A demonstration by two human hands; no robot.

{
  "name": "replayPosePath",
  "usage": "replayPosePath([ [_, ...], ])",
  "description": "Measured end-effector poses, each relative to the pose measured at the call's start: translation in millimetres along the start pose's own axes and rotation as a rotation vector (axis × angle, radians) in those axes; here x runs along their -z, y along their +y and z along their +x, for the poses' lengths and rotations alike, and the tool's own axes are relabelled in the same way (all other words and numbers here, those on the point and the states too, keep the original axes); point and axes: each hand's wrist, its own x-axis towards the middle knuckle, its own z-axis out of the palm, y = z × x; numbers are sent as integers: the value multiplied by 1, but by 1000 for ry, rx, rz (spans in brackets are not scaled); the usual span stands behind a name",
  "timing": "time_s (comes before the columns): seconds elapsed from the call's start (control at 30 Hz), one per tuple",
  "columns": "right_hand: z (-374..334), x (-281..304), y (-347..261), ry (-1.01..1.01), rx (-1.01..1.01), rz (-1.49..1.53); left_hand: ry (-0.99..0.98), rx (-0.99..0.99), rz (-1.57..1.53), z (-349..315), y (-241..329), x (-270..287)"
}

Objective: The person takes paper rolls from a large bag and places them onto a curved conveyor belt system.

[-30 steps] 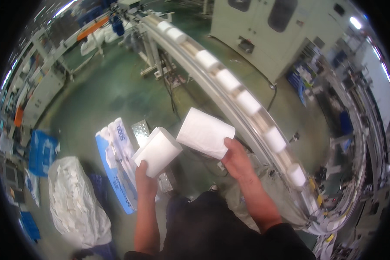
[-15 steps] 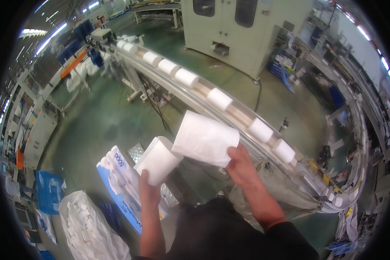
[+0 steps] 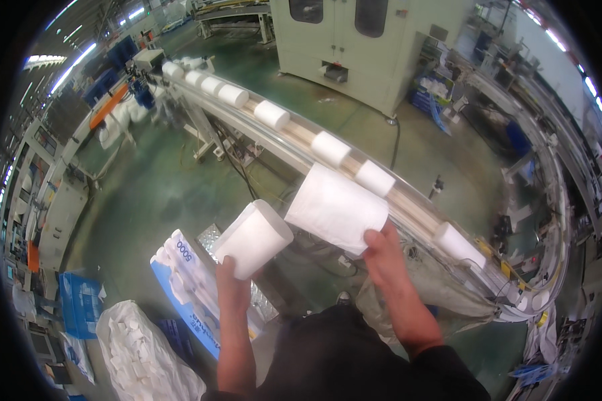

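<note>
My left hand (image 3: 231, 284) is closed on the lower end of a white toilet paper roll (image 3: 255, 238), the thumb lying along its side. The roll is tilted, and a loose edge of paper stands up along it. To its right, my right hand (image 3: 385, 257) grips the lower right corner of a wide white piece of tissue paper (image 3: 338, 207). Whether that piece is a sheet or a flattened roll, I cannot tell. Its left edge comes close to the roll. Both are held in the air in front of the conveyor (image 3: 294, 137).
Several white rolls (image 3: 331, 148) lie along the conveyor, which curves at the right. Below left are a printed blue-and-white package (image 3: 180, 281), a clear bag of white paper pieces (image 3: 140, 347) and a blue crate (image 3: 80, 304). A large pale machine cabinet (image 3: 344, 60) stands beyond.
The rolls on the conveyor have shifted along it toward the lower right. My right hand has moved the tissue piece slightly right, away from the roll. My left hand's roll has turned a little.
</note>
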Motion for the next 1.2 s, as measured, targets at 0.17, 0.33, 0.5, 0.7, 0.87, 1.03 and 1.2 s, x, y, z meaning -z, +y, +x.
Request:
replayPosePath([
  [0.17, -6, 10, -20, -43, 908, -967, 160, -188, 187, 2, 7, -23],
  [0.33, 1, 23, -56, -275, 1448, -1450, 144, -195, 212, 6, 9, -25],
  [0.5, 3, 34, -71, -325, 1608, -1582, 137, -183, 179, 5, 3, -30],
  [0.7, 2, 30, -71, -340, 1680, -1577, 5, -179, 250, 6, 4, -11],
  [0.87, 0, 33, -71, -359, 1680, -1577, 33, -189, 238, 8, 6, -15],
  [1.03, 2, 46, -65, -372, 1604, -1490, 297, -85, 351, 13, -6, 7],
  [1.2, -15, 72, -6, -267, 1145, -1284, 97, -141, 182, 14, -24, 26],
])
